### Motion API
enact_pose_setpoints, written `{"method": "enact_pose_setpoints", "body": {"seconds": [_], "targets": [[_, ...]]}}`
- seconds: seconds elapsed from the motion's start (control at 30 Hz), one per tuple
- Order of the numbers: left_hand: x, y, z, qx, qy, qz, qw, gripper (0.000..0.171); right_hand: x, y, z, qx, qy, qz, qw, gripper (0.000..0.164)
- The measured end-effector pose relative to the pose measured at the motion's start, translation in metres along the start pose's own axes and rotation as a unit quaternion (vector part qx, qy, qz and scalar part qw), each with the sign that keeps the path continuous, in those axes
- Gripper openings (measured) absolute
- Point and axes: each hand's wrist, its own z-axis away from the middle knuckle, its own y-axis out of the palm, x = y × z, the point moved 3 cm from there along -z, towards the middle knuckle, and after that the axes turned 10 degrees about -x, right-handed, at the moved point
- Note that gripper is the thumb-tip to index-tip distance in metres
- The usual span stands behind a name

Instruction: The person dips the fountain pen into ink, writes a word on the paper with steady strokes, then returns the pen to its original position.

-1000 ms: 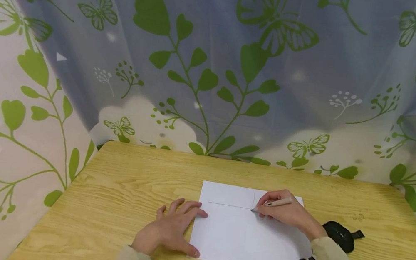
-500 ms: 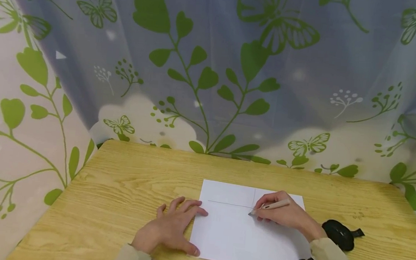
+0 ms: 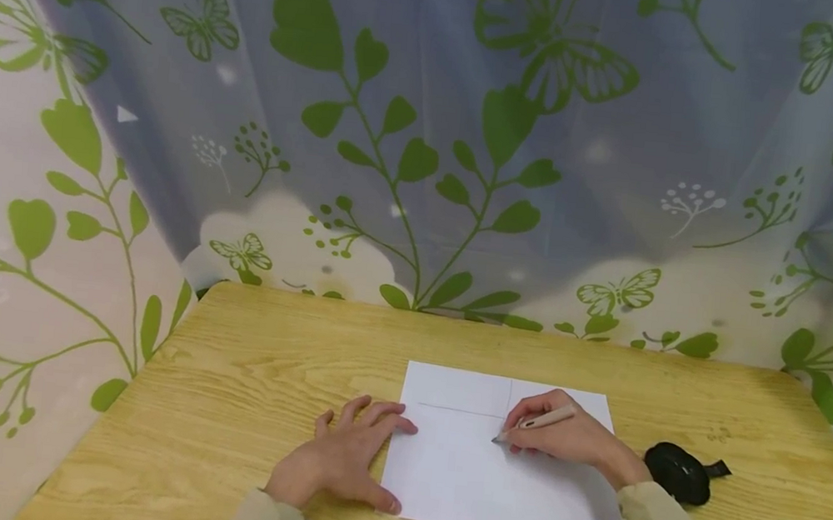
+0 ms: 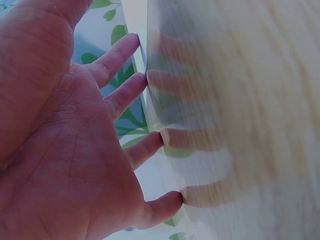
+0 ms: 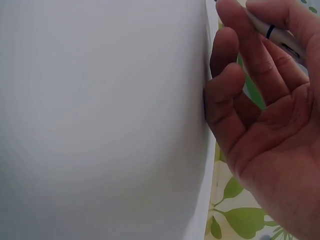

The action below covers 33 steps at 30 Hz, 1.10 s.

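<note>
Pen (image 3: 549, 417) in right grip (image 3: 571, 438), paper (image 3: 459, 478) beneath

Fairly even light covers the worktop (image 3: 256, 362), with white glare beside the paper (image 3: 440, 480); the curtain (image 3: 605, 178) looks duller. The left wrist view is dim, the left hand (image 4: 75, 145) mirrored in blurry sheen; the right wrist view, greyish

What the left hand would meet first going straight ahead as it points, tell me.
Likely the white paper: the left hand has fingers over its left edge. Beyond it in line come the table and then the curtain, though depth is unclear.
</note>
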Motion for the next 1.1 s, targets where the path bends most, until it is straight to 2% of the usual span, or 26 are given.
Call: {"method": "enact_pose_setpoints", "body": {"seconds": [0.2, 0.43, 1.1], "targets": [[0.000, 0.000, 0.000, 0.002, -0.002, 0.000, 1.0000, 0.087, 0.002, 0.005, 0.000, 0.024, -0.006, -0.021, 0.999, 0.016], [0.001, 0.002, 0.001, 0.000, -0.001, 0.005, 1.0000, 0.087, 0.005, 0.009, 0.002, 0.033, -0.021, -0.016, 0.999, 0.015], [0.000, 0.001, -0.002, 0.000, 0.002, 0.003, 1.0000, 0.087, 0.016, 0.021, 0.005, 0.067, -0.012, -0.019, 0.998, 0.010]]}}
